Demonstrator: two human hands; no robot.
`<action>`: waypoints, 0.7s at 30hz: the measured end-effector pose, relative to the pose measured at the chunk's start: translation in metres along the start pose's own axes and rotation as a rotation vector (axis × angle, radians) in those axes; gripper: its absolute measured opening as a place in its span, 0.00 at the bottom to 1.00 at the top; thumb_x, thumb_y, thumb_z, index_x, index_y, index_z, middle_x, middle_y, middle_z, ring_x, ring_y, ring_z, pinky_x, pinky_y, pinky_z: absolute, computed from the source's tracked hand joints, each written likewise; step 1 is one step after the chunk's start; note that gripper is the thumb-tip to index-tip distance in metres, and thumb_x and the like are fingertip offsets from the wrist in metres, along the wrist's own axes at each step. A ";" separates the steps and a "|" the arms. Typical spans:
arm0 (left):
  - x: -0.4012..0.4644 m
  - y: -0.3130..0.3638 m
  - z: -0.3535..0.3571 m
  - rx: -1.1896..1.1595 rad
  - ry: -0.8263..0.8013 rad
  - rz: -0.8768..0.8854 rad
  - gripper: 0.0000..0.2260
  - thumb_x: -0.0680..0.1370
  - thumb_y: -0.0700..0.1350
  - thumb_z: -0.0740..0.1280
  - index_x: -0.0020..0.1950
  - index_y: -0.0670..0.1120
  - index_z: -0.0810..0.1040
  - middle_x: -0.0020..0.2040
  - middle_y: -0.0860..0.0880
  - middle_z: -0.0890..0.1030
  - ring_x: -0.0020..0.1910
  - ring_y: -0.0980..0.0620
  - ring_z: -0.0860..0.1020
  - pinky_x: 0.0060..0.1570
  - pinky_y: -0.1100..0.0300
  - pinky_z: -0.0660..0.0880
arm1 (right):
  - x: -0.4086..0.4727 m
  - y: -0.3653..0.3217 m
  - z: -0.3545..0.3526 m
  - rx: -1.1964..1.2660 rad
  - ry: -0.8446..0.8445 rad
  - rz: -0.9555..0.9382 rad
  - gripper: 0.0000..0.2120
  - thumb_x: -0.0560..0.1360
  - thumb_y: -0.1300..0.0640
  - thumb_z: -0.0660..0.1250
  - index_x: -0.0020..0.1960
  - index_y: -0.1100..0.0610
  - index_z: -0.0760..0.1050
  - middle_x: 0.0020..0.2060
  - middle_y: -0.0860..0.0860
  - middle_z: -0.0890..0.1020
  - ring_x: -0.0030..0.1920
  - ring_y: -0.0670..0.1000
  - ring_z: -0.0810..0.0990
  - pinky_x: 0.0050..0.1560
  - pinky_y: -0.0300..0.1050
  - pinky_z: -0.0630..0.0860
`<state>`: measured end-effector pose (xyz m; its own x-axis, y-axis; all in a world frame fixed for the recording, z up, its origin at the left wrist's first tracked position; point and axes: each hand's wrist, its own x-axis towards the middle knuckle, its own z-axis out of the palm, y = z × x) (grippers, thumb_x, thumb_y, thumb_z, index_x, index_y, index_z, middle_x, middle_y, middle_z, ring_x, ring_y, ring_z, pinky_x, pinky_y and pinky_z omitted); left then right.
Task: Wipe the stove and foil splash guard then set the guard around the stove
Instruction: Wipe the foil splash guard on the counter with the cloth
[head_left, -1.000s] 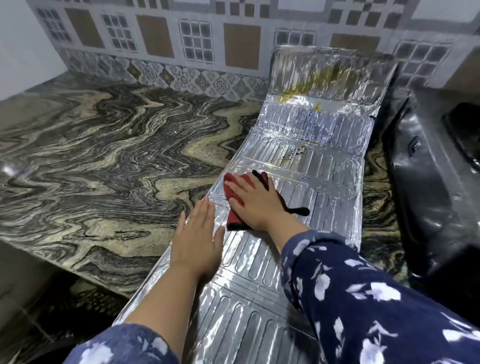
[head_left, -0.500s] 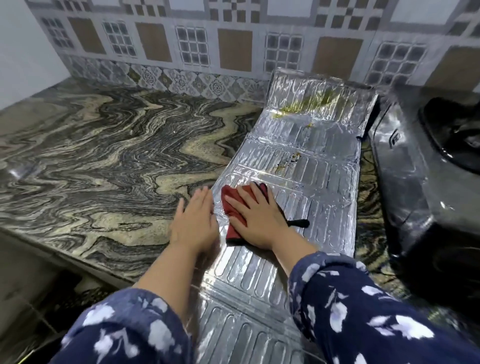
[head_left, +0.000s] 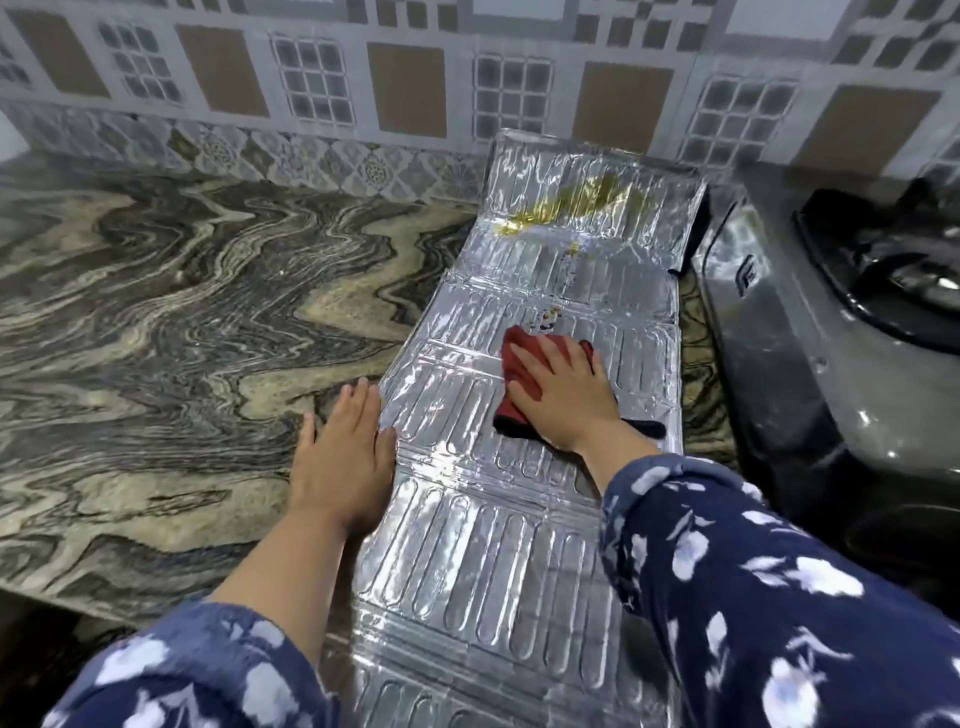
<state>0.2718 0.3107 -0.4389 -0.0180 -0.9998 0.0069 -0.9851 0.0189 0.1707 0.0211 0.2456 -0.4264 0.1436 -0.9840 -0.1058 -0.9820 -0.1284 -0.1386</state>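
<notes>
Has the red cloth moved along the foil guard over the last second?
Yes. The red cloth under the right hand slid away from the person, toward the yellow stain and wall.

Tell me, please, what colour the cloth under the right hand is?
Red with a black edge; the cloth shows best in the head view.

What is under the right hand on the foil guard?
A red cloth with a black edge lies pressed flat under the right hand, on the foil splash guard. The foil beneath cloth and palm is covered.
</notes>
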 end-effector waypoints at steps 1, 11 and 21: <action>0.000 0.000 0.000 0.003 0.001 0.001 0.26 0.81 0.54 0.42 0.78 0.47 0.44 0.79 0.53 0.44 0.77 0.56 0.43 0.75 0.49 0.40 | -0.005 0.008 -0.001 -0.001 -0.001 0.044 0.27 0.79 0.37 0.42 0.77 0.39 0.44 0.78 0.46 0.46 0.77 0.55 0.40 0.75 0.61 0.38; 0.000 -0.002 0.001 0.027 -0.013 0.003 0.26 0.81 0.54 0.41 0.78 0.46 0.45 0.79 0.52 0.45 0.78 0.55 0.44 0.75 0.46 0.40 | -0.072 -0.006 0.008 0.050 -0.009 0.287 0.29 0.78 0.37 0.42 0.77 0.41 0.40 0.78 0.49 0.42 0.76 0.62 0.35 0.71 0.70 0.37; -0.017 -0.007 -0.008 0.029 -0.036 -0.060 0.25 0.82 0.51 0.43 0.78 0.48 0.45 0.78 0.54 0.43 0.77 0.57 0.42 0.73 0.43 0.36 | -0.078 -0.049 0.009 0.005 -0.039 0.121 0.30 0.78 0.37 0.41 0.77 0.43 0.39 0.78 0.53 0.40 0.75 0.65 0.32 0.69 0.71 0.34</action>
<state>0.2800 0.3281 -0.4326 0.0355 -0.9986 -0.0383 -0.9892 -0.0406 0.1410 0.0589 0.3293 -0.4206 0.0288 -0.9866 -0.1606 -0.9919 -0.0083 -0.1270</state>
